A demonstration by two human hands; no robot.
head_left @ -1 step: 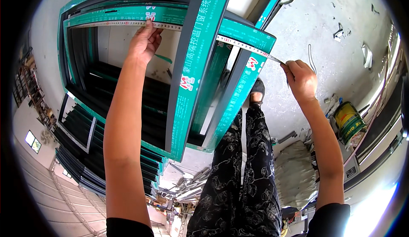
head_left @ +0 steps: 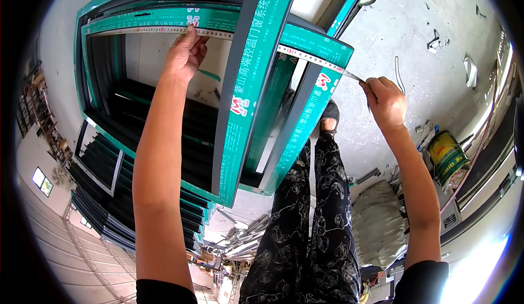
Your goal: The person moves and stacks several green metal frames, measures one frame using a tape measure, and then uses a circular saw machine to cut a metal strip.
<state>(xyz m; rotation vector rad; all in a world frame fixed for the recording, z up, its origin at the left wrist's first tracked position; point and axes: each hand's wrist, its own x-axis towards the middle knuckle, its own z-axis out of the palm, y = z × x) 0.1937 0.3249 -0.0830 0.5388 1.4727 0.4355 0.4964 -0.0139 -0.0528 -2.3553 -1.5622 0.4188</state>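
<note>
A white tape measure blade (head_left: 311,58) is stretched across green-filmed window frames, passing behind the upright bar of the nearer one. My left hand (head_left: 184,58) pinches the blade against the far rail inside the large window frame (head_left: 248,85), its thumb on top and its other fingers curled below. To the right, my right hand (head_left: 387,103) is closed on the blade beyond the corner of the smaller window frame (head_left: 316,93). Between that corner and my fingers the blade is twisted edge-on. No tape case can be made out.
Dark profiles (head_left: 164,124) are stacked beneath the frames, with more at the lower left. Loose metal strips (head_left: 254,238) lie behind my legs. A green and yellow bucket (head_left: 447,154) and a grey-covered bundle (head_left: 378,225) stand at the right. Scraps (head_left: 434,42) litter the floor.
</note>
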